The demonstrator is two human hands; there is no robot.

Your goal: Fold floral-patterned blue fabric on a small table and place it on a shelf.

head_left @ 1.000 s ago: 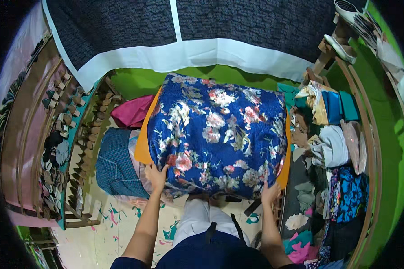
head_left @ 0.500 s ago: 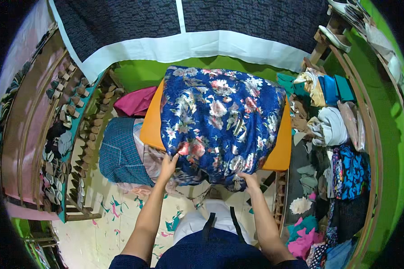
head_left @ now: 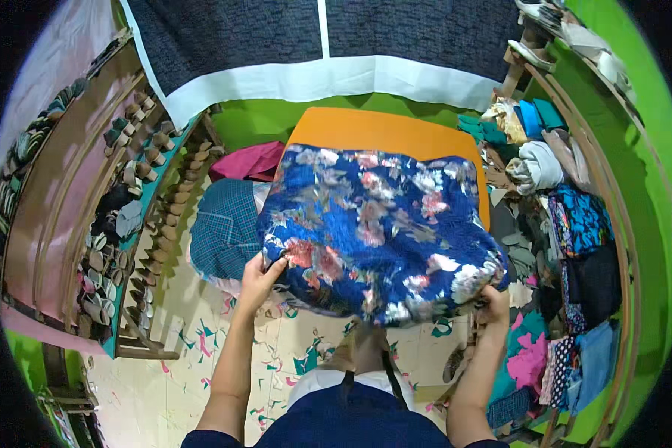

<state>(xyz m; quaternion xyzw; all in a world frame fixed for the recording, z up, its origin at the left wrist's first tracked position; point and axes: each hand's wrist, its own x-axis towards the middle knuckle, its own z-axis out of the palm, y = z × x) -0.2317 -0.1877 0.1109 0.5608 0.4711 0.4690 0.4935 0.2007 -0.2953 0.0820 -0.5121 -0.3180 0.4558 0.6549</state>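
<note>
Both hands pinching near edge of blue floral cloth (head_left: 381, 231), left hand (head_left: 257, 280) and right hand (head_left: 493, 302), cloth lifted over orange worktop (head_left: 373, 131). Risk: slippery fabric sliding out of grip, far edge snagging clothes pile (head_left: 552, 224) beside it.

A dark blue cloth (head_left: 377, 231) w/ pink, red & white flowers is seen over an orange board (head_left: 381, 134). A blue-checked garment (head_left: 224, 231) & a magenta one (head_left: 250, 160) are shown at left. Black fabric w/ a white border (head_left: 328, 78) is hung against a bright green wall (head_left: 269, 123). The cream floor (head_left: 179, 351) is flecked w/ teal & pink. Piled clothes (head_left: 567, 224), in teal, white, blue & pink, are stacked at right.
</note>
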